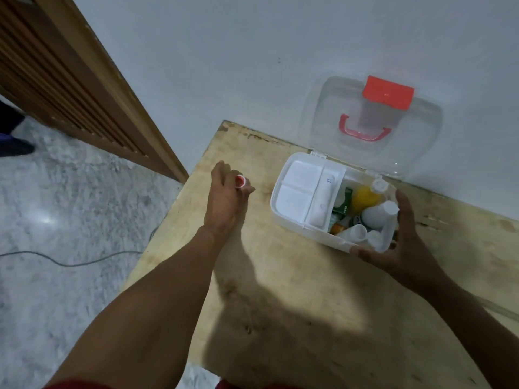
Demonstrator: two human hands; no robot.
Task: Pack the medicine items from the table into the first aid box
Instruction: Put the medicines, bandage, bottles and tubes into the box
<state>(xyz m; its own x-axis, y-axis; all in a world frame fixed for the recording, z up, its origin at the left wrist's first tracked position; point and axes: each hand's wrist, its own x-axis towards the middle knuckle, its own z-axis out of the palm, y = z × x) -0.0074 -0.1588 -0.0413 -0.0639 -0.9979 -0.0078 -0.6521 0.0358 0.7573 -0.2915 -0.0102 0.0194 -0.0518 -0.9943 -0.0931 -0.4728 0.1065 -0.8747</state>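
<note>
So the left hand (227, 197) is out over the bench (280, 290), fingers curled round a small red-and-white round thing (240, 181). It's pinched up at the fingertips, and I honestly can't tell if it's a cap or a tiny pot. It's held just above the wood, not resting on it as far as I can see.

Off to the right of that hand sits the first aid box (276, 197), white and open. The right hand (398, 248) has hold of its end: thumb on the near edge, fingers wrapped over the far side, so it's gripping the box itself.

Right between that hand's thumb and fingers, inside the box, there's a pile of stuff: a yellow bottle (365, 198), some white bottles (375, 216) and a green carton (346, 204). The half of the box further from the right hand, towards the left hand, is covered by a white divided tray (297, 189).

Beyond the right hand the clear lid (331, 108) stands up against the wall (224, 51), with a red latch (388, 92) on top and a red handle (365, 133) below it.

Left of the left hand, past the bench edge, is a speckled floor (56, 206) with a cable (84, 262) across it and a slatted wooden door (64, 74).
</note>
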